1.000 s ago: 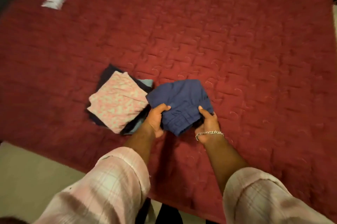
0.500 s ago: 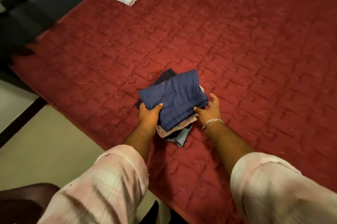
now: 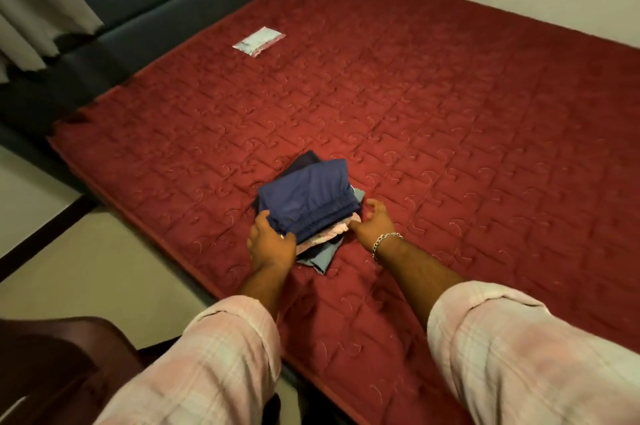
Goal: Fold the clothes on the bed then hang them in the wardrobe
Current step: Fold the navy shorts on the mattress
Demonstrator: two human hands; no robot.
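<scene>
Navy garment [image 3: 308, 199] tops a folded stack [image 3: 320, 253] on the red bed [image 3: 450, 119], near its front edge; left hand [image 3: 272, 244] grips the stack's near-left side; right hand [image 3: 372, 222] hovers loosely curled just right of it, holding nothing; a white packet [image 3: 259, 40] lies far behind.

The folded navy-blue garment [image 3: 308, 197] covers most of the pink [image 3: 329, 233] and pale-blue [image 3: 320, 256] folded clothes beneath. The print on the small white plastic packet [image 3: 259, 41] is too small to read. The dark-brown wooden chair [image 3: 59, 365] runs off the lower left edge.
</scene>
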